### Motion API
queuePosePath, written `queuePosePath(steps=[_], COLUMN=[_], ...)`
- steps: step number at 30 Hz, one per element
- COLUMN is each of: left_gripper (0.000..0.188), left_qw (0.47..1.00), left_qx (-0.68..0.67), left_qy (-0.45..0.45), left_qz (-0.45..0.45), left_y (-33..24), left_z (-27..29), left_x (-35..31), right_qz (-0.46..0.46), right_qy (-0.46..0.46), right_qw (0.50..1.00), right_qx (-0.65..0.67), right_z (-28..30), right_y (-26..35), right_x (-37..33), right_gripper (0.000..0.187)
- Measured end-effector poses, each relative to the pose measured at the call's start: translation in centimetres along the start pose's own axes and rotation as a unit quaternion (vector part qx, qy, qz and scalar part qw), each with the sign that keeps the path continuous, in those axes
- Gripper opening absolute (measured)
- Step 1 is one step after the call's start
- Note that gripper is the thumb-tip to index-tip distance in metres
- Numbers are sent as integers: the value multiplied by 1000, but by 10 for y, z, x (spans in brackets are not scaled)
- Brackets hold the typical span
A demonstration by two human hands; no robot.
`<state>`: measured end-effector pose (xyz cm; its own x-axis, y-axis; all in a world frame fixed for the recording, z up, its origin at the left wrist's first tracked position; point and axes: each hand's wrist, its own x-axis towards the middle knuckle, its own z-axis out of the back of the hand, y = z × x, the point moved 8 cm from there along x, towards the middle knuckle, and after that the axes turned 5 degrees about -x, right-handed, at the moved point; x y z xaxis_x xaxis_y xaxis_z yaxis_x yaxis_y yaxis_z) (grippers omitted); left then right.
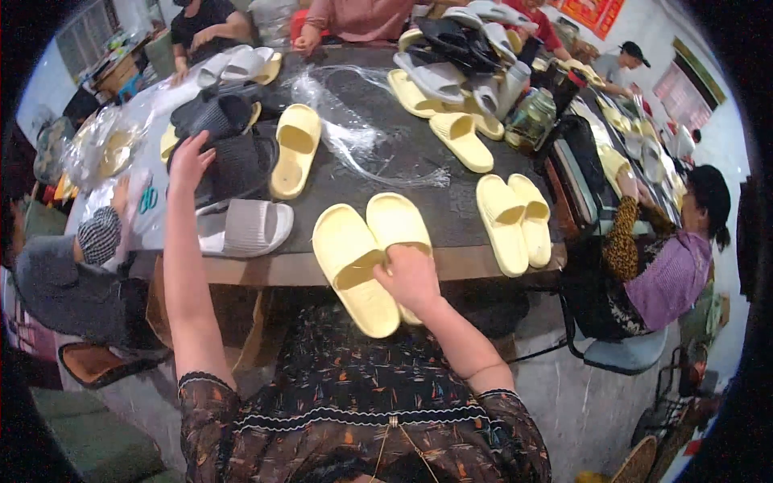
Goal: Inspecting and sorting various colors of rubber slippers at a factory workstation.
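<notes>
The right hand (409, 278) holds yellow slippers (346, 237). The left hand (192, 163) reaches past a grey slipper (256, 225) to black slippers (244, 165); I can't tell its grip.

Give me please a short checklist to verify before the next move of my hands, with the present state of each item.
1. Right hand has hold of the light yellow slippers: ok, its fingers are at the strap of the right-hand one.
2. These two slippers are side by side: ok.
3. Left hand has a firm grip on the dark slippers: cannot tell, it is at them, but its grip is unclear.
4. Tabletop free of loose wrapping: not ok, clear plastic lies in the middle.
5. Other yellow pair well back from the table's front edge: not ok, it reaches the edge.
</notes>
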<state>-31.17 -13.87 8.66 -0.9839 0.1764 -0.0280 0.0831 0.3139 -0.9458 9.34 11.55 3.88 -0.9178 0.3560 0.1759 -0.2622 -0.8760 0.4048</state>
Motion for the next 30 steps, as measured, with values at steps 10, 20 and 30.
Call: queuePosePath(steps=[10, 20, 30], left_gripper=[20, 51, 18], left_qw=[923, 840, 861], left_qx=[-271, -242, -361], left_qy=[269, 391, 179], left_qz=[52, 289, 310], left_y=[-49, 41, 119], left_z=[-125, -189, -186], left_x=[-149, -306, -290], right_qz=[-255, -400, 74], right_qy=[-196, -158, -47], right_qw=[937, 886, 993], right_qx=[-138, -173, 79], right_z=[140, 165, 75], right_y=[-172, -288, -5], right_x=[11, 33, -4], right_gripper=[32, 42, 70])
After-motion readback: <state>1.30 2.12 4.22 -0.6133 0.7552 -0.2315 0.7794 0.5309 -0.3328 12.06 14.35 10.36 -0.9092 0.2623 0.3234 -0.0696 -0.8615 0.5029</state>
